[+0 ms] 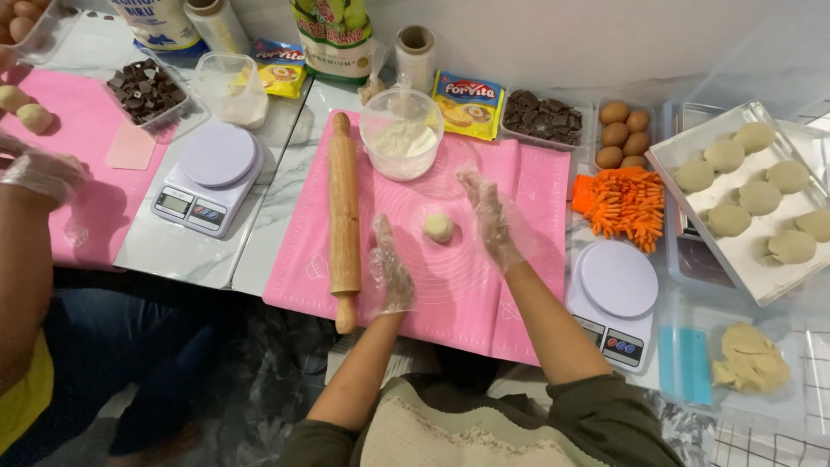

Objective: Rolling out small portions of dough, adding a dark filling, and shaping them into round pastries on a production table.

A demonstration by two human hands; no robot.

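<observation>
A small pale dough ball (438, 227) lies on the pink baking mat (527, 259) between my two hands. My left hand (390, 268), in a thin clear plastic glove, hovers open just left of the ball and holds nothing. My right hand (491, 218), gloved the same way, is spread open just right of the ball, not touching it. A wooden rolling pin (343, 220) lies lengthwise along the mat's left side, beside my left hand.
A clear bowl of flour (401, 134) stands at the mat's far edge. Two scales (208, 175) (616, 298), chocolate chunks (542, 117), eggs (624, 134), an orange brush (626, 206), a tray of dough balls (745, 195) and a blue scraper (692, 365) surround it. Another person's gloved hand (41, 173) works at left.
</observation>
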